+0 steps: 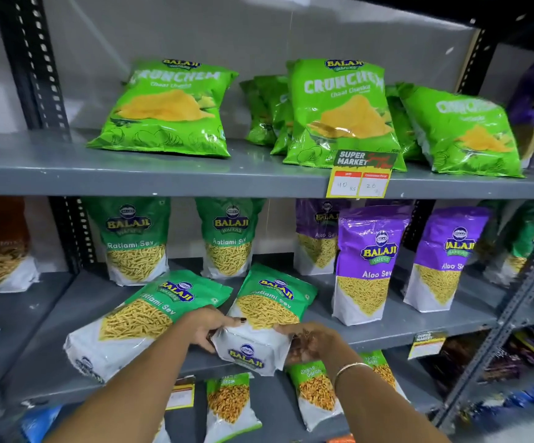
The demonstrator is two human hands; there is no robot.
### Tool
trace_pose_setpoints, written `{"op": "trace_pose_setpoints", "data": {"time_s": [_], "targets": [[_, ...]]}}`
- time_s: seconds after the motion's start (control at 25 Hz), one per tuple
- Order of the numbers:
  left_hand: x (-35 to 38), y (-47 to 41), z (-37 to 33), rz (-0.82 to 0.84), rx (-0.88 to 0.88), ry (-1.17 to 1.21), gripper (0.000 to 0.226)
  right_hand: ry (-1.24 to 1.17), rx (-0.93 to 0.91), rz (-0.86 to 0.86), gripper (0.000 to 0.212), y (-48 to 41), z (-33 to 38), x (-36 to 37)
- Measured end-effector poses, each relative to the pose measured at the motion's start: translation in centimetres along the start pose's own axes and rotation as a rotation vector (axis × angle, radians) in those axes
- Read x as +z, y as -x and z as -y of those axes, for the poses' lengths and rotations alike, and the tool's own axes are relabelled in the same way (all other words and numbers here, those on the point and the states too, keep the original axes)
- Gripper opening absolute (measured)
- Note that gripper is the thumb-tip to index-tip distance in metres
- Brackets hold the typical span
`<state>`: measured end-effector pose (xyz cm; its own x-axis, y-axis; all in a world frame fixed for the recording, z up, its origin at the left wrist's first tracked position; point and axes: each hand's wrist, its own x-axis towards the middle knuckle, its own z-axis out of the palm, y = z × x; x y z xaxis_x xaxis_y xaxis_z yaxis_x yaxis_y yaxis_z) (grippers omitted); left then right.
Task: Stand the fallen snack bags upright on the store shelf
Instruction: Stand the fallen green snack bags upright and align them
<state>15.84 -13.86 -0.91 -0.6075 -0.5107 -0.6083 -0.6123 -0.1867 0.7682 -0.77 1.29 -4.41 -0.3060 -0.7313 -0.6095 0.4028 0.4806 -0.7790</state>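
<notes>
Hands on a fallen green snack bag, middle shelf.

Middle shelf (pixel 387 330), left to right: one fallen green bag (pixel 138 318) lies flat at the front edge, top pointing back-right, untouched. Just right of it, touching at the top corner, a second fallen green bag (pixel 269 308) lies tilted with its white bottom hanging over the shelf lip. Left hand (pixel 208 324) fingers clamp that bag's lower left edge; right hand (pixel 310 340) fingers grip its lower right corner; thin bangle (pixel 352 367) on the right wrist. Behind them two green bags (pixel 136 241) stand upright at the back. Further right, purple bags (pixel 368 266) stand upright, well apart from the hands. Upper shelf: light green chip bags (pixel 170 107) leaning back, price tag (pixel 360 179) on the shelf edge.
</notes>
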Motion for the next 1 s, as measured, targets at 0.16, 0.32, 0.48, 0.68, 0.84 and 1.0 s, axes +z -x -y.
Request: {"op": "trace_pose_setpoints", "data": {"time_s": [0.16, 0.32, 0.48, 0.68, 0.84, 1.0], "targets": [[0.3, 2.1, -1.1, 0.019, 0.060, -0.040, 0.062, 0.003, -0.125, 0.008, 0.010, 1.6, 1.1, -0.3], [0.9, 3.6, -2.0, -0.064, 0.200, -0.061, 0.058, 0.216, -0.353, -0.102, 0.016, 3.4, 3.3, 1.1], [1.1, 3.1, -2.1, -0.241, 0.342, -0.138, 0.074, 0.292, -0.484, -0.193, 0.046, 3.2, 4.9, 2.0], [2.1, 1.2, -1.5, -0.444, 0.386, -0.221, 0.089, 0.421, -0.643, -0.358, 0.071, 2.0, 5.2, 2.4], [2.9, -1.1, -0.1, -0.572, 0.405, -0.180, 0.077, 0.458, -0.679, -0.428, 0.062, 0.3, 4.0, 2.9], [3.9, -2.5, 1.3, -0.638, 0.391, -0.155, 0.075, 0.477, -0.694, -0.407, 0.050, -1.0, 3.1, 2.8]]}}
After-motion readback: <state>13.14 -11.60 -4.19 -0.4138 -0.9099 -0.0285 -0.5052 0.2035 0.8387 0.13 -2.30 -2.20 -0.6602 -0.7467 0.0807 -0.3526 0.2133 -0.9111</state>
